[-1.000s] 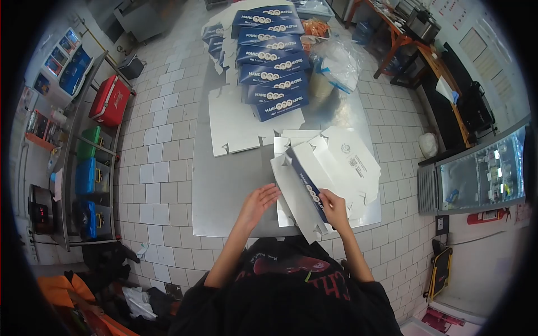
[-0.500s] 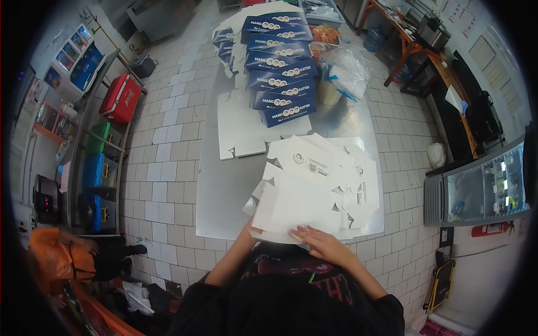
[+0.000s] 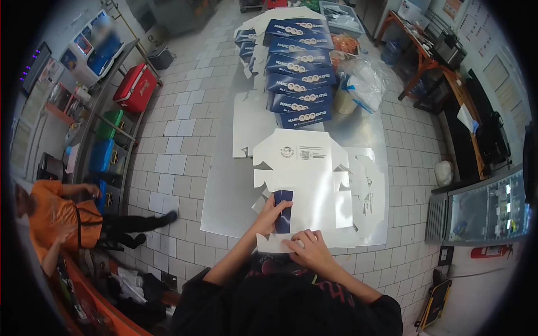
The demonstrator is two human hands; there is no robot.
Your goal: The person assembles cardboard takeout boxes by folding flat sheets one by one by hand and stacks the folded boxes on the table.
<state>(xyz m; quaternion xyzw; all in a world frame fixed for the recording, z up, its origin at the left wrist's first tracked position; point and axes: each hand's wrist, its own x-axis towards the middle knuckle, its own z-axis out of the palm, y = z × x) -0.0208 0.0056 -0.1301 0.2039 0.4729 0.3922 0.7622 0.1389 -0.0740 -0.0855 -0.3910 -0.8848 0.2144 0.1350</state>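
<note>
I read the left hand [image 3: 270, 215] pinching the blue flap [image 3: 284, 211], the right hand [image 3: 311, 250] curled on the carton blank [image 3: 308, 179], grip unclear; uneven pressure could crease it.

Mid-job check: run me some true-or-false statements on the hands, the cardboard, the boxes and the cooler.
1. The left hand holds the blue panel. True.
2. The printed logo on the white cardboard is face down. False: it faces up.
3. The blue boxes are stacked on the metal table, beyond the white cardboard. True.
4. The right hand rests on the blue boxes. False: it is at the white cardboard's near edge.
5. The red cooler sits on the metal table. False: it is off to the table's left.
</note>
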